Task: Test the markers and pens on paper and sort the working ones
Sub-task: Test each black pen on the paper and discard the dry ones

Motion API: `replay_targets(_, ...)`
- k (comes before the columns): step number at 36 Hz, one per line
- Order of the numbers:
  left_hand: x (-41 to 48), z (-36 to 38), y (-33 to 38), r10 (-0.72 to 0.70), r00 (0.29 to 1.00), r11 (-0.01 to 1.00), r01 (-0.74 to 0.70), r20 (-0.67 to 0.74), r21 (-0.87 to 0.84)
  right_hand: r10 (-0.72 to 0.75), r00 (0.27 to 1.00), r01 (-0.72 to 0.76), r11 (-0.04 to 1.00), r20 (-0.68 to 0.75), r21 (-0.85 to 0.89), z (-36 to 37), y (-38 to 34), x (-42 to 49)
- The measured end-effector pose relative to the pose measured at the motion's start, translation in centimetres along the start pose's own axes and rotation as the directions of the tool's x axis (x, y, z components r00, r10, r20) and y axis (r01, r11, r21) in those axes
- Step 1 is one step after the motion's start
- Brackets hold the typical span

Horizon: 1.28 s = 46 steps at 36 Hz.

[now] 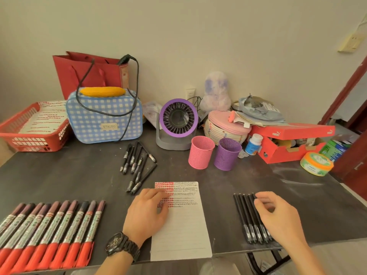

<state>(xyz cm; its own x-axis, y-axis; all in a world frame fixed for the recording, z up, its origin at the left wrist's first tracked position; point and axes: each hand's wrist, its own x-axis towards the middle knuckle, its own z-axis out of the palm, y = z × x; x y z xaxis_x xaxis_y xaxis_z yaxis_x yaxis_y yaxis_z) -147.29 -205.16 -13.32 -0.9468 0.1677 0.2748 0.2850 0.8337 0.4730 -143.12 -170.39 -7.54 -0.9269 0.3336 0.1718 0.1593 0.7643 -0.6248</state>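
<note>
One red basket (29, 142) holds scribbled paper sheets (47, 116).

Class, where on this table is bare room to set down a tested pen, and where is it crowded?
Bare: between the marker row and the loose pens; between the paper and the right pen row; before the shoe box. Crowded: around the fan.

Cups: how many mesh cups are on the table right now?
2. The pink cup stands upright, just right of the fan. The purple cup stands upright beside it on the right, near the shoebox. Clutter behind could hide others.
</note>
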Motion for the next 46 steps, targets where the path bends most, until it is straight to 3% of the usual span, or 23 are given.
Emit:
replay_targets(5, -0.1, -0.3, 0.3, -0.011, 1.000, 1.000, 0.011, 0.021, 0.015, -0.185, 0.982, 0.186, 0.969, -0.020, 0.164, 4.3, -4.0, -2.0)
replay_targets(9, 0.0, -0.4, 0.6, -0.007, 1.000, 1.000, 0.006, 0.026, 0.015, -0.277, 0.951, 0.261, 0.957, 0.136, 0.124, 8.1, -6.1, -2.3)
replay_targets(13, 0.1, -0.4, 0.6, -0.002, 1.000, 1.000, 0.001, 0.027, 0.011, -0.312, 0.928, 0.305, 0.950, 0.206, 0.065, 11.2, -7.0, -2.4)
replay_targets(19, 0.0, -0.1, 0.6, -0.007, 0.999, 1.000, 0.005, 0.045, 0.029, -0.386, 0.914, 0.399, 0.911, 0.129, -0.106, 13.6, -6.4, -2.8)
replay_targets(29, 0.7, -0.4, 0.0, 0.035, 0.999, 0.999, -0.036, -0.017, -0.026, -0.378, 0.913, 0.398, 0.908, 0.155, -0.130, 13.6, -6.1, -2.8)
replay_targets(32, 2.8, -2.0, -1.4, 0.030, 0.999, 0.999, -0.029, -0.036, 0.030, -0.379, 0.917, 0.393, 0.911, 0.120, -0.124, 13.7, -6.1, -2.9)
replay_targets(36, 6.5, -5.1, -4.4, -0.156, 0.981, 0.972, 0.174, -0.119, 0.158, -0.376, 0.919, 0.389, 0.913, 0.118, -0.123, 13.6, -6.2, -2.9)
replay_targets(40, 9.4, -7.3, -8.0, -0.457, 0.889, 0.866, 0.448, -0.011, 0.223, -0.366, 0.922, 0.380, 0.917, 0.125, -0.119, 13.6, -6.4, -2.9)
replay_targets(46, 10.6, -7.6, -10.4, -0.567, 0.822, 0.812, 0.547, 0.054, 0.202, -0.364, 0.924, 0.377, 0.917, 0.116, -0.127, 13.5, -6.5, -2.9)
